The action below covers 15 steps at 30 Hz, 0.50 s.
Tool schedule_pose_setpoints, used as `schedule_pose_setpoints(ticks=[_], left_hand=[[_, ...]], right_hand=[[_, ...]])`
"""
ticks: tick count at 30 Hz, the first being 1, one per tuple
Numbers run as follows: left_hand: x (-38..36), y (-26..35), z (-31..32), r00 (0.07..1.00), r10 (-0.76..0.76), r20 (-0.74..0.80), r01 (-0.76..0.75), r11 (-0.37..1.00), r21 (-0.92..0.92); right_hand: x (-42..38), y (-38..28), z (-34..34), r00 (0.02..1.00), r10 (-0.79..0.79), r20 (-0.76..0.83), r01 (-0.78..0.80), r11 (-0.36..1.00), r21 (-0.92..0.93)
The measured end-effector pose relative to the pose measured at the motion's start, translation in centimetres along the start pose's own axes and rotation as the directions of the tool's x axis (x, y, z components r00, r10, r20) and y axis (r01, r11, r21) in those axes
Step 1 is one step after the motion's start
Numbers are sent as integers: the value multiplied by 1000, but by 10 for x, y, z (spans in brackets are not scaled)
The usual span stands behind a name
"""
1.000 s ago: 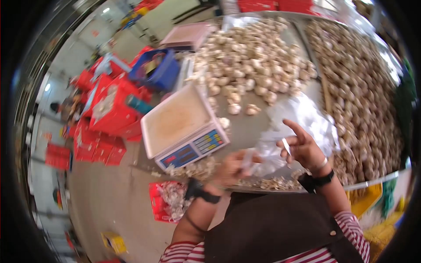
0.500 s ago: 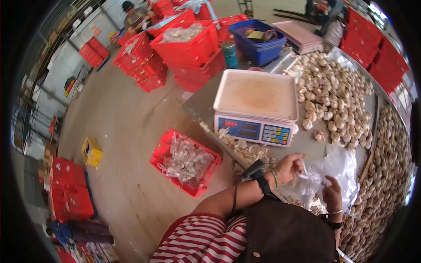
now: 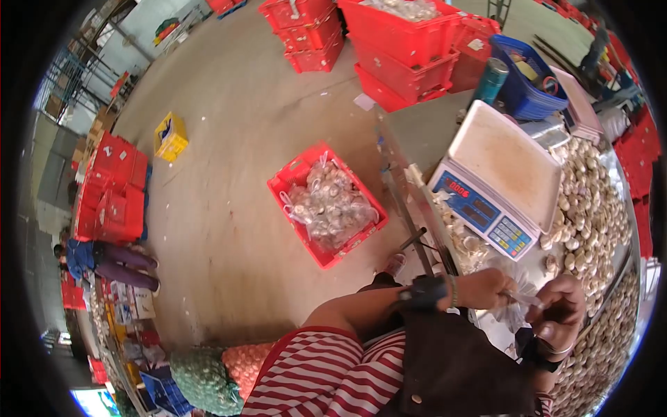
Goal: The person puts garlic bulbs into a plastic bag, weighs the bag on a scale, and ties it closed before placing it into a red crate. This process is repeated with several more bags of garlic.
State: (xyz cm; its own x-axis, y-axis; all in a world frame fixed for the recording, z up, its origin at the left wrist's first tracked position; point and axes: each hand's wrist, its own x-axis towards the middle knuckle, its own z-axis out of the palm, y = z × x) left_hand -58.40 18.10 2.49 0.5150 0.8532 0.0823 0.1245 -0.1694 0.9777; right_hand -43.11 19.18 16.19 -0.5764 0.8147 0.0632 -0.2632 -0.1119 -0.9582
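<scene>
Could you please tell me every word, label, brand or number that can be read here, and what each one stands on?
"0006", in red digits: the display of the weighing scale.
Too small to read: the markings on the scale's keypad and the print on the white carton.
I can make out no brand name.

Red digits [image 3: 456, 189] on the blue panel [image 3: 472, 206] of the scale [image 3: 506, 161] read 0006; its key labels [image 3: 510, 237] are illegible.

1 basket [image 3: 529, 78] lies behind the scale [image 3: 504, 167]; loose garlic [image 3: 587, 201] lies to the scale's right.
</scene>
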Motion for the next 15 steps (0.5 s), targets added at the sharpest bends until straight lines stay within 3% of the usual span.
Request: schedule_pose_setpoints(ticks=[2, 3, 4, 5, 6, 7, 8, 9, 11, 12, 14, 15], left_hand=[[-38, 7, -41, 972, 104, -211, -121, 990, -69], [-64, 10, -67, 971, 17, -237, -22, 1000, -20], [-93, 13, -92, 962, -67, -266, 77, 997, 26], [-121, 4, -108, 911, -118, -396, 108, 993, -48], [-148, -10, -123, 841, -173, -513, 127, 984, -124], [-171, -19, -137, 726, -225, -650, 54, 961, -273], [-200, -50, -153, 589, -228, -775, 145, 974, -177], [-220, -51, -171, 390, -319, -864, 281, 935, -218], [-267, -94, -197, 60, -206, -977, 742, 664, -95], [-284, -123, -194, 57, -210, -976, 744, 661, -99], [-308, -167, -178, -5, -109, -994, 973, 228, -29], [-303, -160, -179, -26, -355, -934, 929, 338, -155]], right_hand=[[22, 1, 4, 998, -20, 64, 20, 1000, -3], [36, 4, 1, 997, -48, 54, 57, 982, -181], [50, 7, 15, 996, -85, 33, 90, 969, -231], [60, 14, 11, 999, -32, 40, 42, 961, -275], [72, 23, 3, 999, 19, 45, -4, 948, -319], [79, 30, -3, 997, 22, 75, 6, 937, -348], [83, 38, -11, 996, 29, 84, 2, 938, -348], [83, 47, -20, 999, 32, -13, -35, 922, -386], [82, 64, -51, 987, 8, -160, -80, 891, -448], [77, 77, -78, 962, -7, -272, -124, 880, -459], [58, 104, -156, 901, -14, -433, -221, 845, -487], [42, 116, -202, 899, -11, -438, -227, 843, -487]])
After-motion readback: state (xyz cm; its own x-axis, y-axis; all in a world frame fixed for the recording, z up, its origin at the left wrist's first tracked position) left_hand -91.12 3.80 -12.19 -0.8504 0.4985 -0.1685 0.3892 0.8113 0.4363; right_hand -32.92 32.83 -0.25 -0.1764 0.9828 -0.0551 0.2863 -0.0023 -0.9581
